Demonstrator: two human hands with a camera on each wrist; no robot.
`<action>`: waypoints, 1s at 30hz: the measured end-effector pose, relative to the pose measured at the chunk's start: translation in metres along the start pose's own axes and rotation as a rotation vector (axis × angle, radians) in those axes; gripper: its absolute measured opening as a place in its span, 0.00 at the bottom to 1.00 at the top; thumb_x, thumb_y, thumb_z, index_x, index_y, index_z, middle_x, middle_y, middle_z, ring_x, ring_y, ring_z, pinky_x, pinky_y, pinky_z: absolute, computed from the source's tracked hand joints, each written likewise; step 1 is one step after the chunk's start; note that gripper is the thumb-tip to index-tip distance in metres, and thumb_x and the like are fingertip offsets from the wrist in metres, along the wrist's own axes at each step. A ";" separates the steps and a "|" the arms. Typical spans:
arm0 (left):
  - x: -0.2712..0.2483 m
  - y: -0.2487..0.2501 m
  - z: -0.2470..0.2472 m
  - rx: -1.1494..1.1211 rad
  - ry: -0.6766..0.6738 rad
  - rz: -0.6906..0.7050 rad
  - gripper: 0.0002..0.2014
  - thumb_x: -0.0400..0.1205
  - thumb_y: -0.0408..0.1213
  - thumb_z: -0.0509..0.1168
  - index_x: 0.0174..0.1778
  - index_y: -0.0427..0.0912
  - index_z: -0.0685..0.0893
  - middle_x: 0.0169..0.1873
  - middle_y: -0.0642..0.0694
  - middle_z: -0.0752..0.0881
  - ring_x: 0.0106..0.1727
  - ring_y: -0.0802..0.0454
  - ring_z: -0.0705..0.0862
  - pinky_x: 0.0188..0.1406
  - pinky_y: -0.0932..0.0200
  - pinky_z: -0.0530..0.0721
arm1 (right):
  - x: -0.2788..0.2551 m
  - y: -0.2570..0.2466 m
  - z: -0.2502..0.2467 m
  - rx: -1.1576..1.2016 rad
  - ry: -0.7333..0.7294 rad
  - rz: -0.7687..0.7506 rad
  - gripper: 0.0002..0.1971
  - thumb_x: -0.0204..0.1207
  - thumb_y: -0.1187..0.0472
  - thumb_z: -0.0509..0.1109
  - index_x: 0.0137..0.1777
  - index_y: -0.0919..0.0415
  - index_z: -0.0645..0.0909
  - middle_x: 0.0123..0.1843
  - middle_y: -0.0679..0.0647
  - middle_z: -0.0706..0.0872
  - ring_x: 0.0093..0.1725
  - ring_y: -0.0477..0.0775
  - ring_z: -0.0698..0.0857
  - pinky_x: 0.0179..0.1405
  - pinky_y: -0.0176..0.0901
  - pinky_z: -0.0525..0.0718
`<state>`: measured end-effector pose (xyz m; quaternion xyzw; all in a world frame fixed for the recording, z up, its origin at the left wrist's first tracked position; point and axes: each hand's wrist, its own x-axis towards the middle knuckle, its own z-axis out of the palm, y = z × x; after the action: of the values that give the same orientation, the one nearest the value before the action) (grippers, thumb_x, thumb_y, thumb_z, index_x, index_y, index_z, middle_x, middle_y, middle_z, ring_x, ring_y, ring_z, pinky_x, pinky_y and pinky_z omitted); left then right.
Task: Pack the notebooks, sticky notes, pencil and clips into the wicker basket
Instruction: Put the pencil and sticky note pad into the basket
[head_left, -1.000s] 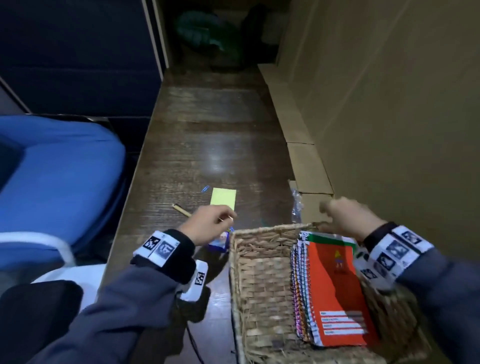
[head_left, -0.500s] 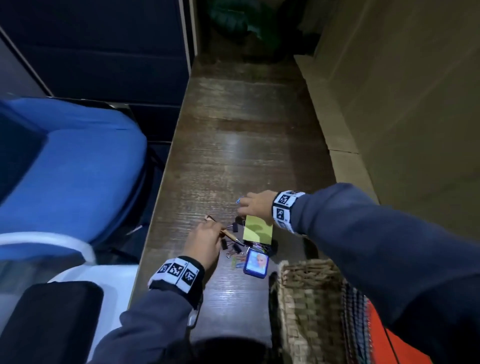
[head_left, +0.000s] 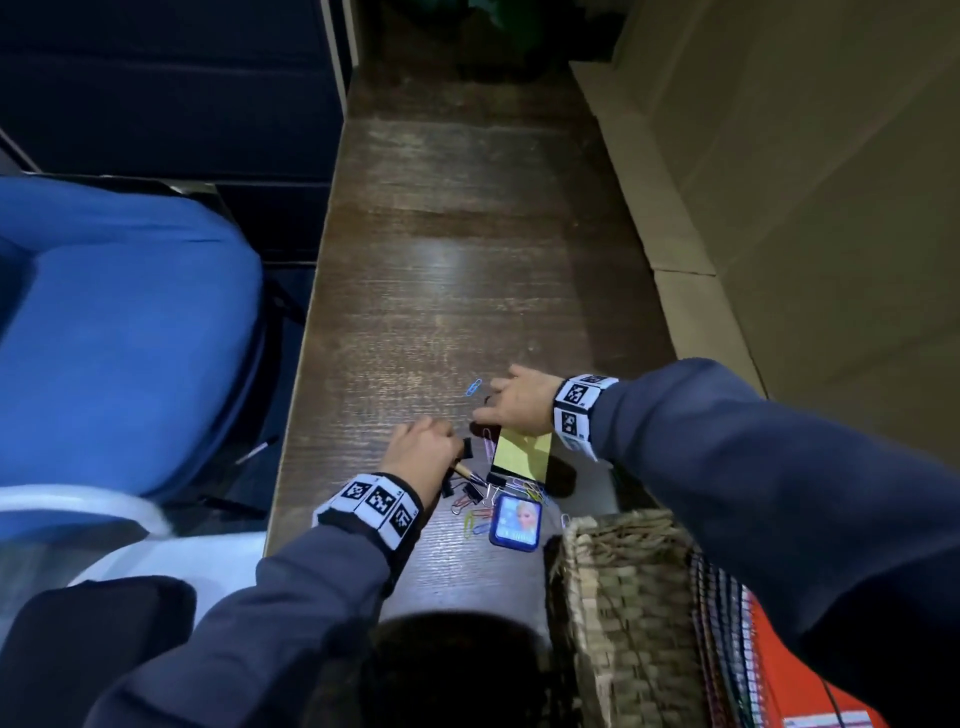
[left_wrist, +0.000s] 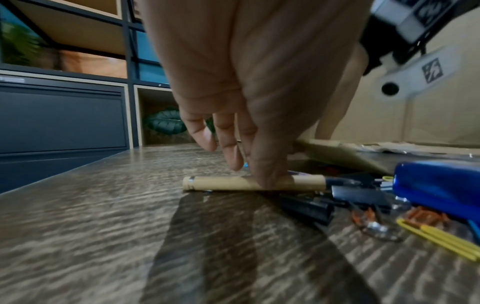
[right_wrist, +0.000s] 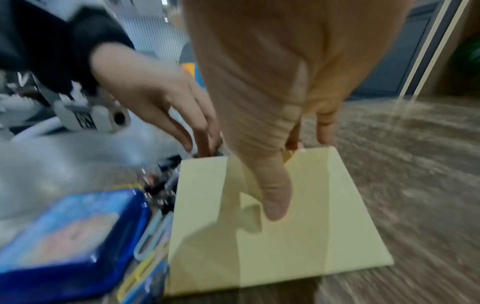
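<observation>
My left hand (head_left: 423, 449) lies over the wooden pencil (head_left: 464, 471) on the dark table. In the left wrist view its thumb presses the pencil (left_wrist: 223, 183) from the front, with the fingers (left_wrist: 233, 160) down behind it. My right hand (head_left: 511, 408) reaches across to the yellow sticky notes pad (head_left: 524, 457). Its fingers hook the pad's (right_wrist: 311, 226) far edge, which looks tilted up, while the thumb hovers above it. Black binder clips (head_left: 470, 488) and coloured paper clips (head_left: 475, 519) lie scattered nearby. The wicker basket (head_left: 613, 582) at bottom right holds spiral notebooks (head_left: 774, 670).
A small blue tin (head_left: 515, 519) sits among the clips, just left of the basket. One blue paper clip (head_left: 472, 387) lies alone beyond my right hand. A blue chair (head_left: 119, 338) stands left of the table. A cardboard wall (head_left: 805, 208) runs along the right.
My right hand left the basket's far rim and crossed left to the sticky pad. My left hand shifted onto the pencil. The head view swung left, pushing the basket to the corner.
</observation>
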<state>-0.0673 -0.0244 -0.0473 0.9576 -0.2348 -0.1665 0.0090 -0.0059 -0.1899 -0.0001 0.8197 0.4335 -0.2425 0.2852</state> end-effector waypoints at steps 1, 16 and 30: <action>0.002 0.000 -0.001 0.012 -0.027 0.000 0.19 0.75 0.35 0.69 0.61 0.50 0.81 0.63 0.48 0.80 0.67 0.46 0.74 0.63 0.49 0.72 | -0.006 0.001 -0.002 0.004 -0.006 0.002 0.19 0.81 0.66 0.58 0.71 0.53 0.70 0.66 0.53 0.84 0.71 0.55 0.74 0.67 0.57 0.70; -0.004 0.022 -0.045 -0.118 0.185 -0.084 0.15 0.76 0.26 0.63 0.57 0.42 0.74 0.56 0.40 0.82 0.57 0.39 0.84 0.51 0.46 0.78 | -0.235 -0.078 0.048 1.207 0.531 0.631 0.03 0.77 0.63 0.69 0.44 0.61 0.83 0.38 0.52 0.88 0.39 0.49 0.82 0.36 0.42 0.70; -0.057 0.132 -0.114 -0.557 0.226 0.033 0.12 0.81 0.38 0.66 0.57 0.37 0.77 0.41 0.47 0.85 0.47 0.43 0.87 0.53 0.52 0.84 | -0.176 -0.152 0.122 1.159 -0.203 0.612 0.12 0.79 0.61 0.64 0.56 0.69 0.79 0.58 0.64 0.86 0.52 0.62 0.88 0.44 0.48 0.86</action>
<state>-0.1367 -0.1232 0.0909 0.9268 -0.1932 -0.1165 0.3003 -0.2421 -0.3028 -0.0136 0.8998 -0.0485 -0.4204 -0.1064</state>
